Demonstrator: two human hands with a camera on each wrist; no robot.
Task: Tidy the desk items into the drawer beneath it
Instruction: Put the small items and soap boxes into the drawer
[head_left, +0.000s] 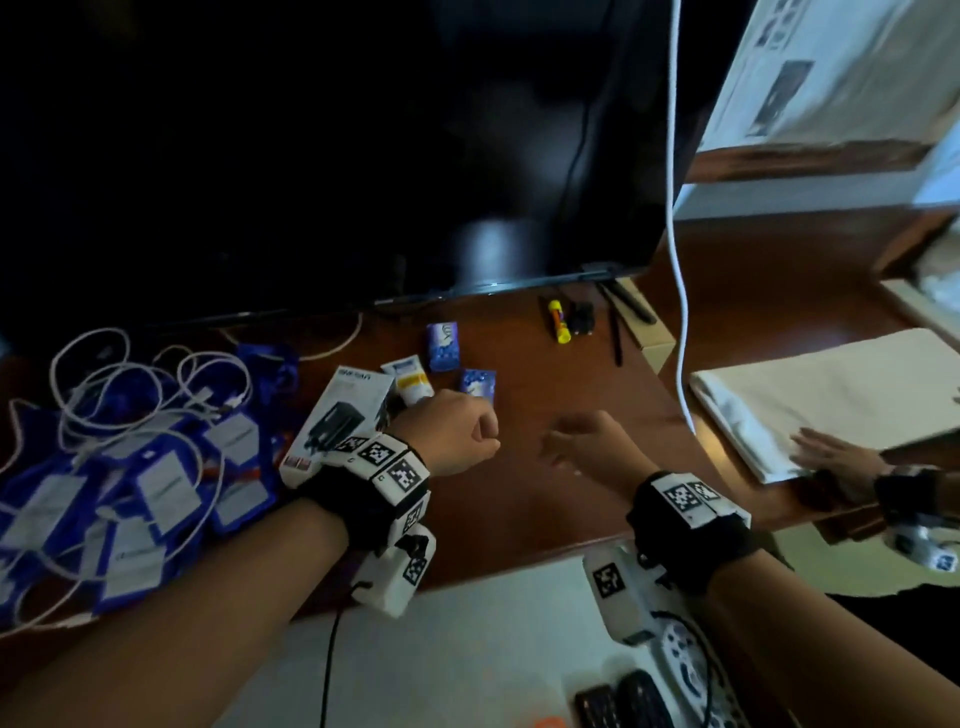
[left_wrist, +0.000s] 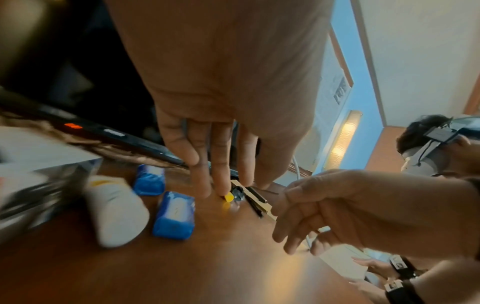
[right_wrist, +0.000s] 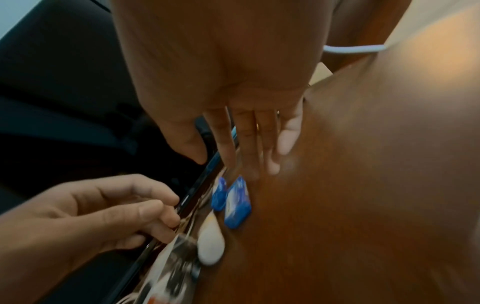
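Two small blue wrapped packets (head_left: 443, 345) lie mid-frame on the brown wooden desk (head_left: 519, 499), w/ a white-and-yellow tube (head_left: 410, 382) just left of them & a white product box w/ black device print (head_left: 340, 418) beside that. Yellow glue stick (head_left: 558, 322) sits further up-right, near the black monitor (head_left: 332, 156). Left hand (head_left: 457, 431) hovers centre frame, fingers loosely curled, grasping nothing; right hand (head_left: 592, 441) beside it, relaxed, also empty. Blue lanyard badges w/ white cables (head_left: 130, 467) pile at left.
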